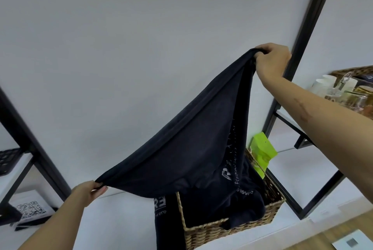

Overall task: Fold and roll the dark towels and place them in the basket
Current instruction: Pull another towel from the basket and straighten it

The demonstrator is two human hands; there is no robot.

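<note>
A dark navy towel (181, 148) with pale printed lettering hangs stretched in the air between my two hands. My left hand (88, 191) pinches its lower left corner. My right hand (272, 62) grips the upper right corner, raised high. The towel's lower part sags over a woven wicker basket (222, 231) on the white shelf. More dark towel cloth (238, 205) lies bunched inside the basket, and one dark piece (163, 221) hangs down over the basket's left wall.
A green packet (262, 150) stands behind the basket. Black metal shelf posts (310, 17) rise at right and at left (30, 138). Glass jars and white cups (339, 92) sit on the upper right shelf. A QR-code card (30, 209) lies at lower left.
</note>
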